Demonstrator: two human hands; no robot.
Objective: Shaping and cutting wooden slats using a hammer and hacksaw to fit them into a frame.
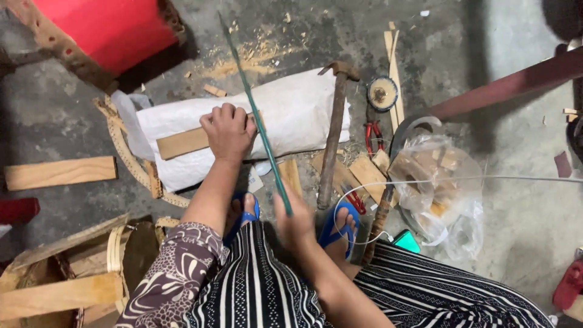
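Observation:
My left hand (229,130) presses down on a flat wooden slat (182,143) that lies across a white woven sack (291,115). My right hand (296,222), blurred, grips the lower end of a long thin green stick (255,115) that slants up and away over the sack. A hammer with a wooden handle (333,136) rests against the sack's right side. My feet in blue sandals (337,228) sit just below the sack.
A red stool (109,30) stands at the top left. Wood offcuts (59,172), a woven bamboo strip (130,161), red pliers (373,136), a roll of wire (382,93), a clear plastic bag of wood pieces (434,182) and a thin white wire (486,179) lie around on the concrete floor.

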